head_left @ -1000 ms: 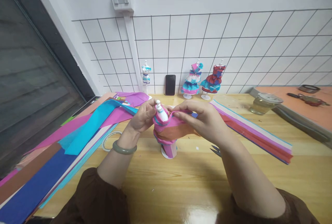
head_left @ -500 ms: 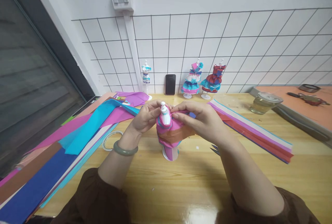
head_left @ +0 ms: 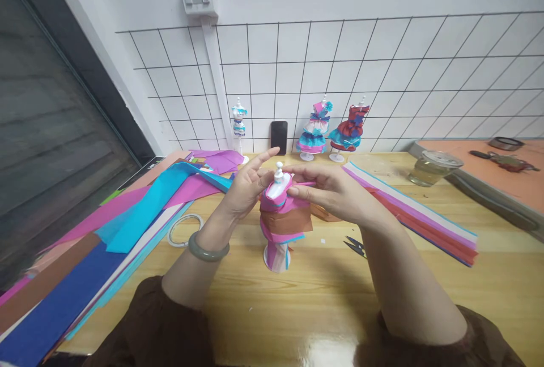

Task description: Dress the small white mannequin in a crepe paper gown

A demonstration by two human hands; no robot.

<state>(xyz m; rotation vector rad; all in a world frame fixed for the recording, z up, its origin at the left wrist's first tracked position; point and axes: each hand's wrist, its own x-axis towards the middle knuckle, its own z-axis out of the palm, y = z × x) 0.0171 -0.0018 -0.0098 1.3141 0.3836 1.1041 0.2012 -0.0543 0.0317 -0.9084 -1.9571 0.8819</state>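
Pink paper (head_left: 294,204) wraps the shoulders of the small white dress form (head_left: 277,190) that you have between your two hands, just below the centre of the frame. Your left hand (head_left: 244,192) comes up from the lower left, wrist nearly straight, with the index finger stretched out towards the upper right and the thumb bent in beside the form's neck. That hand is partly spread; its lower fingers are hidden behind the form, so whether they grip it cannot be told.

Your right hand (head_left: 334,190) reaches in from the right side, bent at the wrist so that the fingers point left. Its thumb lies flat along the near side, the fingers curl round the far side, and the two close on the pink paper at the form's shoulder. Under the thumb, a brown band (head_left: 285,222) crosses the form's middle, its loose end sticking out to the right.

Your forearms make a wide V from the bottom corners, dark sleeves (head_left: 155,321) pushed back towards the elbows, and a grey-green bangle (head_left: 208,251) circles the left wrist. Below your right wrist, dark pointed blades (head_left: 355,246) lie on the wooden table (head_left: 272,327).
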